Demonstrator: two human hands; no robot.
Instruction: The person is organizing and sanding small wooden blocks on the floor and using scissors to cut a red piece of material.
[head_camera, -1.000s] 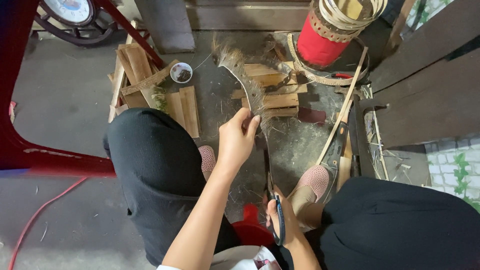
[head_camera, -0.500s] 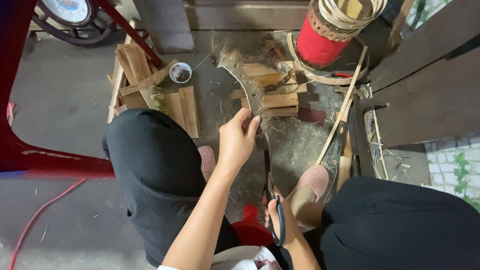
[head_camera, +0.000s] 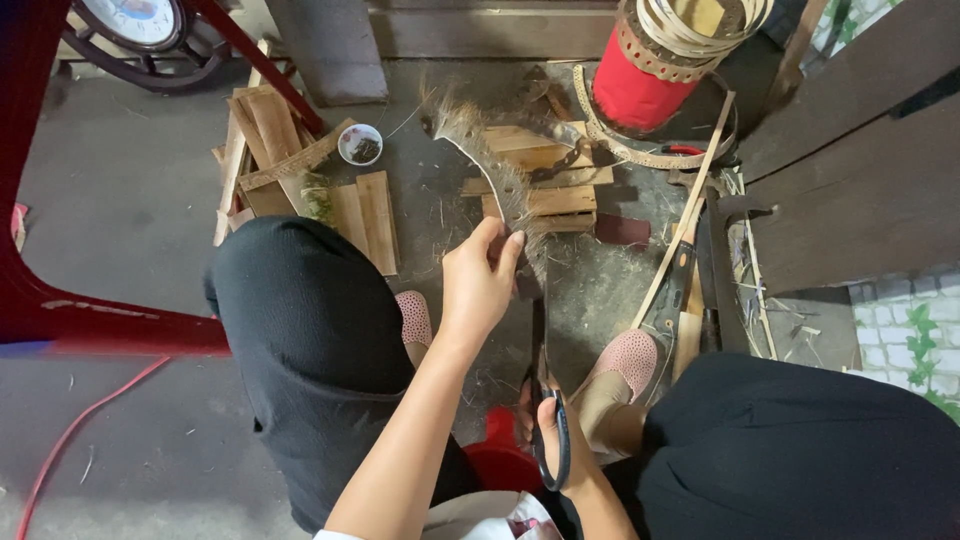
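My left hand (head_camera: 478, 288) pinches the near end of a long, curved, fibrous brown strip (head_camera: 487, 160). The strip arcs away over the concrete floor toward the wooden blocks. Lower down, my right hand (head_camera: 556, 440) grips black-handled scissors (head_camera: 540, 385). Their blades point up at the strip's near end, just under my left fingers. Whether the blades touch the strip is hidden by my hand. Both hands work between my knees in black trousers (head_camera: 310, 350), above my feet in pink shoes (head_camera: 625, 360).
Wooden slats (head_camera: 365, 205) and a small white bowl (head_camera: 360, 145) lie at the left. Stacked wooden blocks (head_camera: 545, 185) and a red cylinder wrapped in woven bands (head_camera: 640, 85) are ahead. A thin cane and a black-handled tool (head_camera: 672, 290) lie at the right beside dark boards (head_camera: 860, 200). A red stool (head_camera: 500, 465) is under me.
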